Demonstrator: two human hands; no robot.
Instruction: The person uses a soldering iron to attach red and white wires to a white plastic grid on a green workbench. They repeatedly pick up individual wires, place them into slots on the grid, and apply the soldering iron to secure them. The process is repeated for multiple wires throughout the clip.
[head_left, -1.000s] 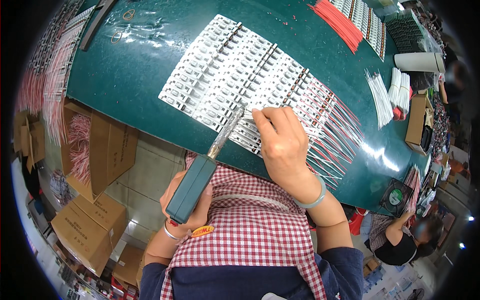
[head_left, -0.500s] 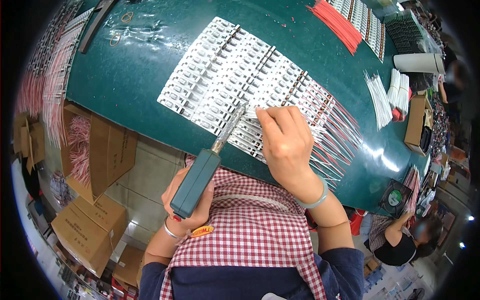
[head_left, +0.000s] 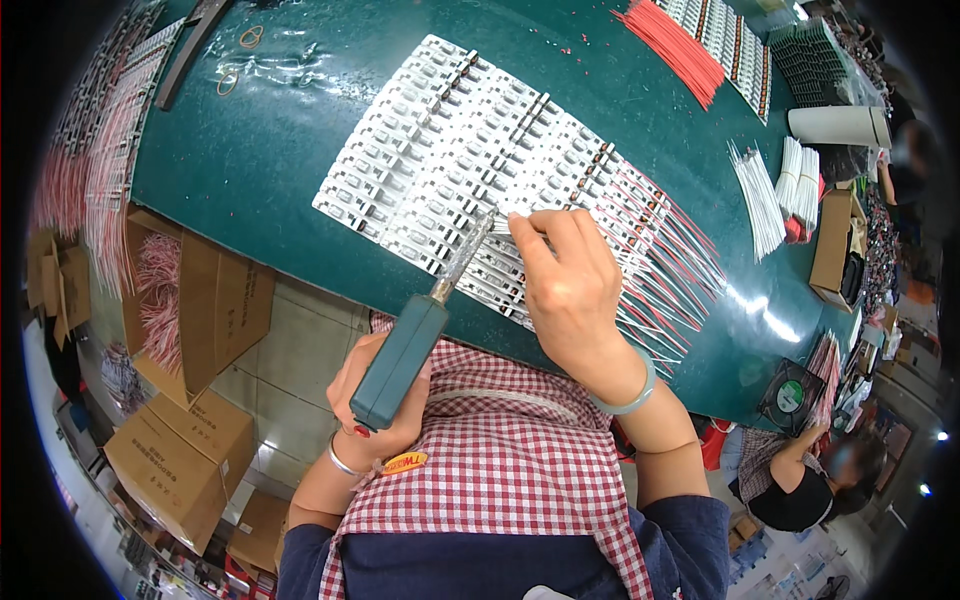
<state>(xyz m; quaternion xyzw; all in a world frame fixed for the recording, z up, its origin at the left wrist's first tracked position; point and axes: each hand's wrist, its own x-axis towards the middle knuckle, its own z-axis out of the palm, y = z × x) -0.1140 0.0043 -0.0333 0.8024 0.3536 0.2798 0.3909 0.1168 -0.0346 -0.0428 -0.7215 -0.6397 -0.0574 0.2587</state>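
My left hand (head_left: 372,392) is wrapped round the dark green handle of a soldering gun (head_left: 402,360). Its metal tip points up over a white sheet of small circuit boards (head_left: 430,140) on the green table. Beside that tip, my right hand (head_left: 568,275) pinches a thin white wire (head_left: 500,228), mostly hidden by the fingers. The thumb and forefinger are low over the boards. Red and white wires (head_left: 680,270) fan out from the right end of the sheet, partly behind my right hand.
Bundles of red wires (head_left: 675,50) and white wires (head_left: 757,200) lie at the far right. A small black fan (head_left: 785,393) stands at the right edge, near a seated person (head_left: 800,480). Cardboard boxes (head_left: 225,300) stand left below the table. Rubber bands (head_left: 251,37) lie far left.
My left hand and the soldering gun have shifted slightly right. My right fingertips have moved a little left, still close to the tip.
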